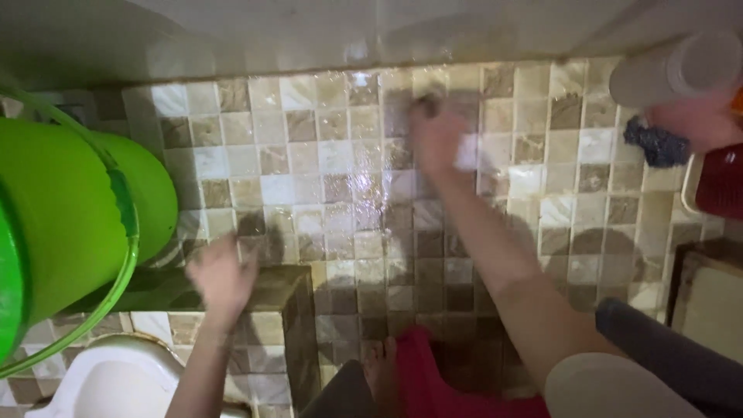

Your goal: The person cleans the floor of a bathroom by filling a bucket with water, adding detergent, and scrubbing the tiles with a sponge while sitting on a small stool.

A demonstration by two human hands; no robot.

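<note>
The right hand [437, 131] is reaching far forward across the wet tiled floor [340, 193], pressing down near the foot of the back wall [309, 39]. A small white object [467, 152], possibly a cloth or sponge, is showing at the thumb side of that hand; motion blur is hiding its shape, so its long axis and the way it is pointing cannot be told. The fingers are curling over it, but whether they are truly clenching it is not clear from this view. The right forearm is stretching diagonally, from the lower right up toward the hand, with the wrist fairly straight and the back of the hand facing the camera.

The left hand [220, 275] is hovering low over the raised tiled step [271, 310], fingers spread and loose, holding nothing; it too is blurring. Its forearm is rising almost vertically from the bottom edge of the picture.

A bright green bucket [70, 224] with a thin green handle is standing at the left, just beside the step. Below it a white toilet bowl [116, 379] is showing in part. At the upper right a pale plastic bottle [673, 73] is lying tilted, with a dark blue scrubber [654, 143] just under it and a red container [720, 182] near the edge. A bare foot [381, 371] is planted on the tiles at the bottom, beside red clothing [433, 379].
</note>
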